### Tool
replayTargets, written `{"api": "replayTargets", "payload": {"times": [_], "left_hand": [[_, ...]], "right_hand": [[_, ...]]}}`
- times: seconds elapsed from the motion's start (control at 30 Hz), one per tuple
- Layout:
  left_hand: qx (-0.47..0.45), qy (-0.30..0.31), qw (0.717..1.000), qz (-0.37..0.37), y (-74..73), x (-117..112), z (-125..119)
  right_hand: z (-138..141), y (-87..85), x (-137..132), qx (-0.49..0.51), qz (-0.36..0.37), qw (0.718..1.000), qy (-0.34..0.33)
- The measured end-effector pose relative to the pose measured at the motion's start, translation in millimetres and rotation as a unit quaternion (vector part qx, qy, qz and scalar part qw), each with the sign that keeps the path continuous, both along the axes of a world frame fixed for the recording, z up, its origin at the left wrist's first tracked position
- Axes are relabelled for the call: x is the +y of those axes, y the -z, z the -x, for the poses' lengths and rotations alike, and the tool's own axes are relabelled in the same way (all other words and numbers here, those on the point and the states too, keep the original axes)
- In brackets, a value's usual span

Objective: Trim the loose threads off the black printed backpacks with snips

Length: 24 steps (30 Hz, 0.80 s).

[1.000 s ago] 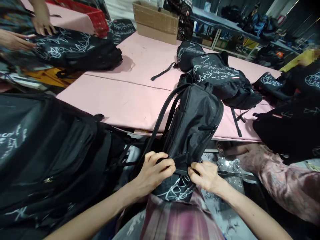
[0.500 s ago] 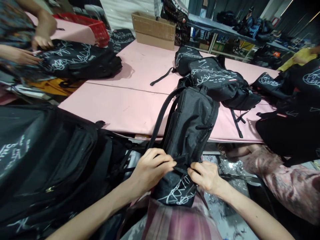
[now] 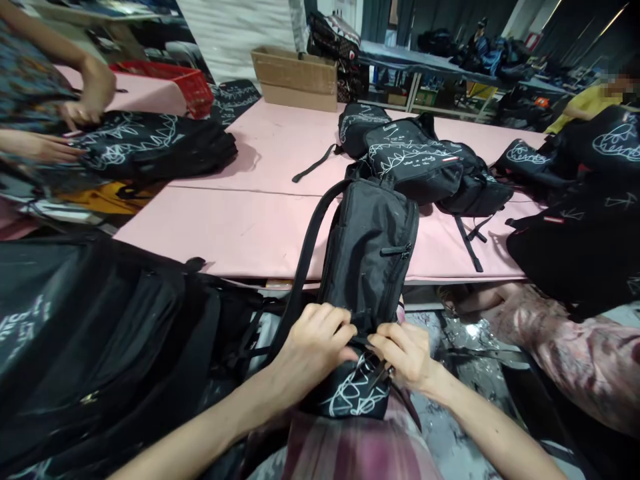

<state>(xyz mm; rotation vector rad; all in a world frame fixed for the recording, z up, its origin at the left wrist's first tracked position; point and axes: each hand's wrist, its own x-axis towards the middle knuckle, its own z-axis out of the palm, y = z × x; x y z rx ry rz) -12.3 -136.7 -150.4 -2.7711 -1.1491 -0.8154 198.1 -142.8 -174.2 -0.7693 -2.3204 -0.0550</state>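
A black backpack (image 3: 373,233) stands on its side edge over my lap and leans against the table edge. White scribbled lines mark its near end. My left hand (image 3: 320,337) is closed, fingers curled at a strip of black fabric across the backpack's lower part. Close beside it, my right hand (image 3: 403,350) pinches the same black strip between thumb and fingers. A thin dark piece shows under my right fingers; its kind is unclear. The backpack's shoulder strap (image 3: 303,260) arches up on the left, and a zipper pull (image 3: 395,251) lies on its side panel.
Black backpacks (image 3: 410,160) lie on the pink table (image 3: 240,227). A large black bag (image 3: 100,333) fills the left. A cardboard box (image 3: 295,80) and a red crate (image 3: 190,83) stand farther back. At the left, a co-worker's hands (image 3: 75,130) work on another bag; other people sit right.
The view has shifted slightly. My hands have drawn closer together on the black strip, and the backpack's upper end leans a little further left.
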Motion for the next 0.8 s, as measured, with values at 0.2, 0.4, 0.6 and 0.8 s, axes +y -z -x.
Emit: {"api": "replayTargets", "payload": {"times": [0.2,0.4,0.6,0.8], "left_hand": [[-0.075,-0.027,0.994,-0.078,25.8,-26.4,4.3],[-0.119,0.044,0.991,-0.040,37.5,-29.2,16.4],[-0.132,0.050,0.989,-0.054,36.2,-28.0,19.0],[-0.129,0.055,0.990,-0.034,36.6,-30.5,22.2]], "right_hand": [[-2.0,5.7,0.5,-0.049,-0.047,0.994,-0.080],[-7.2,2.5,1.7,-0.106,-0.001,0.989,-0.102],[0.6,-4.8,-0.5,-0.121,0.007,0.987,-0.102],[7.2,-7.7,-1.5,-0.139,0.032,0.984,-0.103]]}}
